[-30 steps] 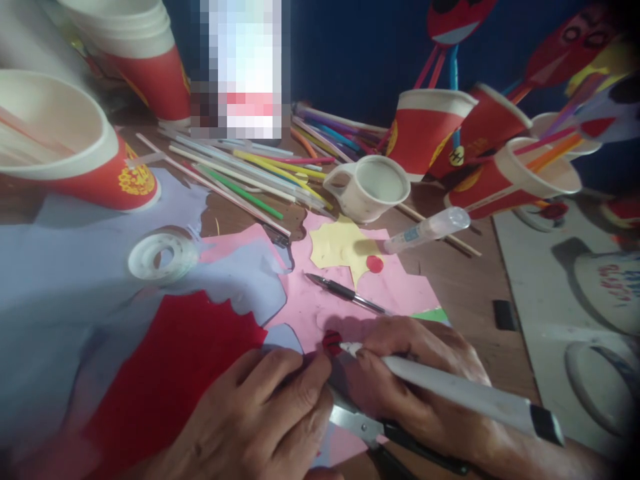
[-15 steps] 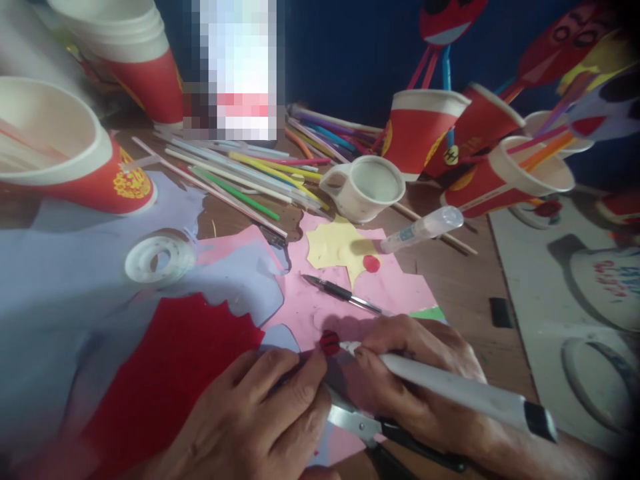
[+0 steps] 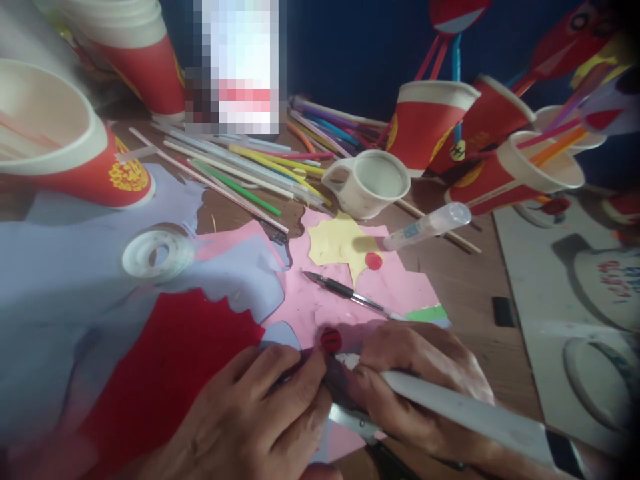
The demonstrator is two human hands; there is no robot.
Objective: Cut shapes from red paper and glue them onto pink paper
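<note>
My left hand (image 3: 265,407) bends over the pink paper (image 3: 313,303), its fingertips pinning the edge of a small red paper circle (image 3: 331,339) with dark marks on it. In my right hand (image 3: 420,380) is a white marker pen (image 3: 460,400); its pale tip end points left, just below and to the right of the circle. Scissors (image 3: 347,420) lie partly hidden beneath both hands. Beyond the circle rests a black-and-clear ballpoint pen (image 3: 345,291). A second red circle (image 3: 373,261) sits by the yellow paper (image 3: 333,241). Red paper (image 3: 175,360) spreads left of my left hand.
A tape roll (image 3: 158,255) lies on blue paper (image 3: 60,260) at left. Straws (image 3: 250,175), a white mug (image 3: 373,183) and a clear tube (image 3: 430,227) stand or lie farther back. Red paper cups (image 3: 430,130) stand at both sides. A board (image 3: 545,280) is at right.
The marker tip has drawn back from the red circle, down and slightly right. More of the circle and its marks shows. My left hand stays nearly still.
</note>
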